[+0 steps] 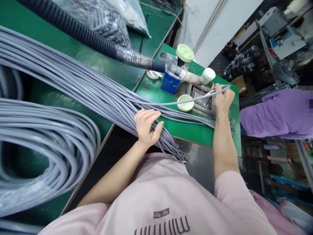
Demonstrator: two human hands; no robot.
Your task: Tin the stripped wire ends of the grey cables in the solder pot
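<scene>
Between the fingers of my right hand (pixel 223 99) is one grey cable (pixel 195 99), lifted above the green bench near its end. Just left of that hand, a grimy square basin (pixel 204 111) with a silvery surface is set in the bench. My left hand (pixel 148 128) lies across a bundle of grey cables (pixel 102 86), fingers stretched out. Several cable ends hang past the bench edge below this hand; others lie under my right forearm with coloured wires showing. A pale green bowl (pixel 185 103) stands beside the basin.
A black corrugated hose (pixel 97 42) with a taped end reaches toward the basin, by a blue box (pixel 170 82). Close by are a white cup (pixel 208 75) and a green-lidded container (pixel 185 53). Coiled cable (pixel 80 137) lies left. A person in purple (pixel 276 114) is at right.
</scene>
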